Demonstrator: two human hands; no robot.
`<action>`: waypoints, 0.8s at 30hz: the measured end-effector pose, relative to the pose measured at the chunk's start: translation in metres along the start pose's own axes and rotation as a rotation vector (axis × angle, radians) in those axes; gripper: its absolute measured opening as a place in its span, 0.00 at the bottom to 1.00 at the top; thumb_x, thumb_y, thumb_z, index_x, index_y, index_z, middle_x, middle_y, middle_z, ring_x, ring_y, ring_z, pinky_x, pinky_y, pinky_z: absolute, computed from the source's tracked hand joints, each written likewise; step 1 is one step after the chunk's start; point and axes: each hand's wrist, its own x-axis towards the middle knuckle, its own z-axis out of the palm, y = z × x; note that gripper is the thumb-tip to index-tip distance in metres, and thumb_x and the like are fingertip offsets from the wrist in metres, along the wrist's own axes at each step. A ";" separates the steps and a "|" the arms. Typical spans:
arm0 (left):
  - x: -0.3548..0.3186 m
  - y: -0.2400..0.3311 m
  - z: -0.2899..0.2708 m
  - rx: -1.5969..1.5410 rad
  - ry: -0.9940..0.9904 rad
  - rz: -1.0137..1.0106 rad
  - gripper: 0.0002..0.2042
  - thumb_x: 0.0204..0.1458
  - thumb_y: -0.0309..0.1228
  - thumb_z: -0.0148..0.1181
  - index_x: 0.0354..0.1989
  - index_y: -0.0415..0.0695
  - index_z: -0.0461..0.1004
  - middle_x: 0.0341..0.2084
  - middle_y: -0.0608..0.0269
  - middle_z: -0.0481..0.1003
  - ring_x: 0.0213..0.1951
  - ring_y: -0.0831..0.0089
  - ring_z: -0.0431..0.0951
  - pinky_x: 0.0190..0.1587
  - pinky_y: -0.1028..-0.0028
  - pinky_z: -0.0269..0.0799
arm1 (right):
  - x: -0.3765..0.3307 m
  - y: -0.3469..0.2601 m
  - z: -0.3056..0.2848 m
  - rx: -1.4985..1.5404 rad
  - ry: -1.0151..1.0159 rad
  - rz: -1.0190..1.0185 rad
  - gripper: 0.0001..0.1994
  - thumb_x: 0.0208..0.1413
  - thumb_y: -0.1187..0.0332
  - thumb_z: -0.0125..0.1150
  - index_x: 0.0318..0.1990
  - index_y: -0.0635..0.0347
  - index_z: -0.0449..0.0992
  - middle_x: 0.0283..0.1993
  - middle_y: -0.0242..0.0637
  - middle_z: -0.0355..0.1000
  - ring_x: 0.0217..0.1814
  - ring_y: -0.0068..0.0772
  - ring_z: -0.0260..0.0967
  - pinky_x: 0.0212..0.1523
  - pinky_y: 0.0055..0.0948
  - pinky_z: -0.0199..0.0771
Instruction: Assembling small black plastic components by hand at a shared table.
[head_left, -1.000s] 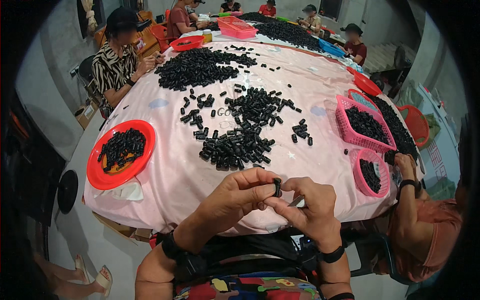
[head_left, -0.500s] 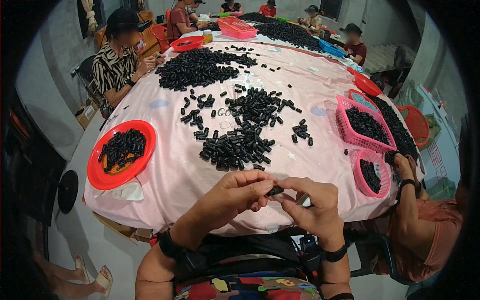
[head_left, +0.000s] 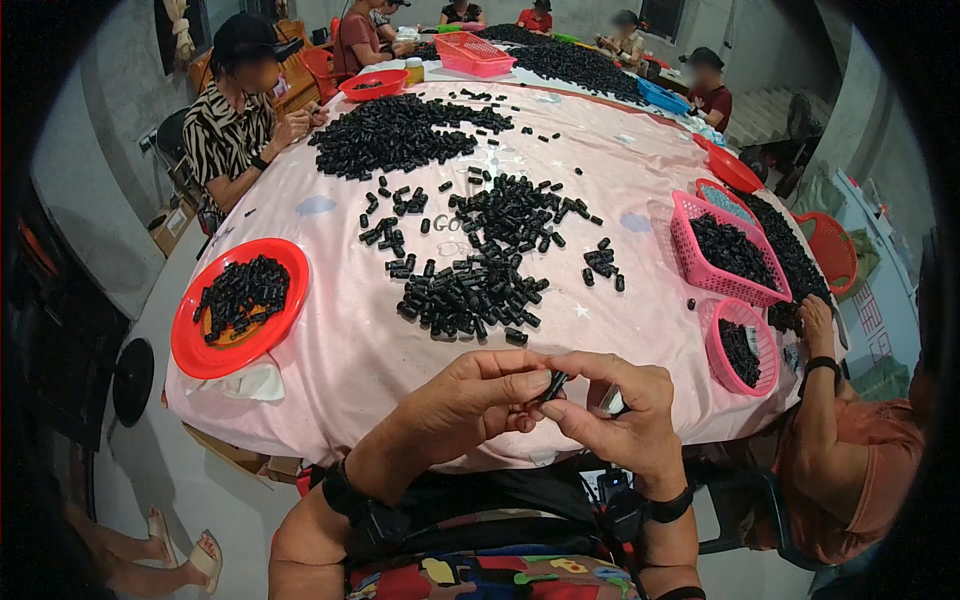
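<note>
Both hands met at the near table edge, 6 o'clock in view. Left hand (head_left: 470, 400) and right hand (head_left: 615, 415) pinched one small black part (head_left: 553, 383) between their fingertips, both closed on it. Right palm seemed to hold something pale too; couldn't tell what.

Progress, judged from layout: red plate (head_left: 205, 355) at 9 o'clock carried a modest batch of black pieces. Loose pile (head_left: 480, 265) at 12 o'clock on the pink tablecloth (head_left: 340, 350) was still big, with a larger heap (head_left: 395, 135) further out. Pink baskets (head_left: 700, 225) at 2 o'clock were part filled. Most of the sorting looked undone.
</note>
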 end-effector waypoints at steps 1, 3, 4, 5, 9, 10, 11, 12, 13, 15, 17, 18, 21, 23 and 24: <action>0.000 0.000 -0.001 -0.012 -0.021 -0.004 0.16 0.57 0.32 0.56 0.51 0.38 0.70 0.36 0.67 0.74 0.35 0.82 0.74 0.39 0.81 0.71 | 0.000 0.000 0.000 -0.003 -0.005 -0.005 0.19 0.42 0.73 0.71 0.44 0.63 0.77 0.39 0.42 0.78 0.28 0.24 0.76 0.27 0.19 0.73; 0.000 0.000 0.000 -0.008 -0.011 0.010 0.15 0.57 0.32 0.56 0.50 0.38 0.70 0.36 0.67 0.75 0.35 0.82 0.74 0.39 0.81 0.71 | 0.001 -0.001 0.002 -0.005 -0.011 -0.011 0.19 0.42 0.72 0.71 0.44 0.63 0.77 0.38 0.41 0.78 0.28 0.24 0.76 0.26 0.19 0.73; -0.001 0.000 0.001 -0.004 0.000 0.023 0.15 0.57 0.32 0.56 0.50 0.38 0.70 0.36 0.67 0.75 0.35 0.82 0.74 0.39 0.81 0.71 | 0.001 -0.002 0.003 -0.050 0.038 -0.026 0.19 0.41 0.71 0.71 0.43 0.63 0.76 0.35 0.40 0.77 0.27 0.25 0.76 0.25 0.19 0.73; -0.002 0.001 0.002 -0.005 0.001 0.024 0.15 0.57 0.32 0.56 0.50 0.38 0.70 0.36 0.67 0.75 0.35 0.82 0.74 0.39 0.81 0.71 | 0.002 -0.002 0.004 -0.094 0.088 -0.042 0.18 0.41 0.70 0.72 0.42 0.63 0.76 0.33 0.39 0.77 0.25 0.25 0.75 0.24 0.20 0.72; -0.002 0.004 0.004 -0.015 0.054 0.028 0.15 0.56 0.31 0.56 0.50 0.38 0.70 0.36 0.65 0.75 0.36 0.80 0.74 0.41 0.79 0.72 | -0.001 0.006 0.002 -0.220 0.142 -0.082 0.18 0.40 0.65 0.74 0.36 0.63 0.74 0.27 0.38 0.75 0.22 0.27 0.74 0.22 0.21 0.70; -0.002 0.003 0.003 -0.021 0.048 0.027 0.15 0.56 0.30 0.56 0.50 0.37 0.70 0.36 0.64 0.75 0.37 0.79 0.75 0.43 0.78 0.72 | -0.002 0.008 0.001 -0.253 0.121 -0.076 0.18 0.39 0.62 0.75 0.33 0.62 0.73 0.25 0.37 0.74 0.21 0.28 0.73 0.20 0.22 0.70; -0.001 0.002 0.002 -0.022 0.049 0.027 0.15 0.56 0.30 0.56 0.50 0.37 0.70 0.36 0.64 0.75 0.37 0.79 0.75 0.43 0.78 0.72 | -0.003 0.011 0.001 -0.285 0.100 -0.070 0.20 0.38 0.59 0.75 0.30 0.61 0.72 0.22 0.37 0.73 0.20 0.30 0.73 0.19 0.23 0.69; -0.001 0.001 0.001 -0.020 0.047 0.046 0.15 0.56 0.29 0.56 0.50 0.37 0.70 0.37 0.63 0.75 0.38 0.78 0.75 0.44 0.77 0.73 | -0.003 0.012 0.002 -0.286 0.099 -0.068 0.20 0.38 0.59 0.75 0.30 0.61 0.72 0.22 0.37 0.73 0.20 0.30 0.73 0.19 0.23 0.69; 0.000 0.000 0.001 -0.018 0.044 0.066 0.15 0.56 0.28 0.56 0.51 0.37 0.70 0.37 0.62 0.76 0.40 0.77 0.76 0.45 0.76 0.73 | -0.003 0.013 0.003 -0.289 0.087 -0.079 0.21 0.37 0.56 0.75 0.29 0.60 0.71 0.19 0.36 0.71 0.19 0.31 0.72 0.18 0.24 0.68; 0.000 -0.001 0.004 -0.029 0.038 0.059 0.15 0.56 0.28 0.56 0.50 0.36 0.70 0.38 0.61 0.76 0.40 0.76 0.76 0.46 0.76 0.73 | -0.003 0.014 0.005 -0.294 0.075 -0.086 0.22 0.37 0.53 0.75 0.27 0.59 0.70 0.16 0.35 0.69 0.18 0.32 0.71 0.18 0.25 0.67; 0.000 -0.001 0.006 -0.039 0.031 0.052 0.14 0.56 0.27 0.56 0.50 0.36 0.70 0.38 0.60 0.76 0.41 0.75 0.76 0.47 0.75 0.73 | -0.003 0.015 0.006 -0.349 0.067 -0.061 0.24 0.36 0.50 0.74 0.26 0.59 0.69 0.13 0.35 0.65 0.16 0.34 0.69 0.16 0.26 0.64; 0.000 -0.001 0.006 -0.036 0.027 0.064 0.14 0.56 0.27 0.55 0.50 0.36 0.70 0.38 0.60 0.76 0.41 0.75 0.76 0.47 0.76 0.72 | -0.003 0.015 0.006 -0.348 0.067 -0.060 0.24 0.36 0.50 0.74 0.26 0.59 0.69 0.13 0.35 0.65 0.16 0.34 0.69 0.16 0.26 0.64; 0.001 -0.003 0.004 -0.001 0.024 0.076 0.14 0.56 0.26 0.55 0.50 0.36 0.70 0.39 0.60 0.76 0.41 0.76 0.76 0.46 0.76 0.72 | -0.003 0.015 0.005 -0.380 0.056 -0.067 0.24 0.36 0.49 0.73 0.25 0.59 0.68 0.12 0.35 0.63 0.14 0.36 0.67 0.15 0.28 0.63; 0.001 -0.005 0.003 0.030 0.023 0.075 0.14 0.56 0.26 0.55 0.50 0.35 0.70 0.39 0.60 0.76 0.41 0.76 0.76 0.46 0.77 0.72 | -0.002 0.015 0.006 -0.406 0.051 -0.084 0.24 0.37 0.48 0.72 0.25 0.58 0.68 0.13 0.35 0.63 0.14 0.37 0.66 0.15 0.30 0.62; 0.002 -0.005 0.002 0.037 0.026 0.076 0.14 0.56 0.26 0.55 0.50 0.35 0.70 0.40 0.60 0.76 0.41 0.76 0.76 0.46 0.77 0.72 | -0.002 0.014 0.006 -0.406 0.051 -0.083 0.24 0.37 0.48 0.72 0.25 0.58 0.68 0.13 0.35 0.63 0.14 0.37 0.66 0.15 0.30 0.62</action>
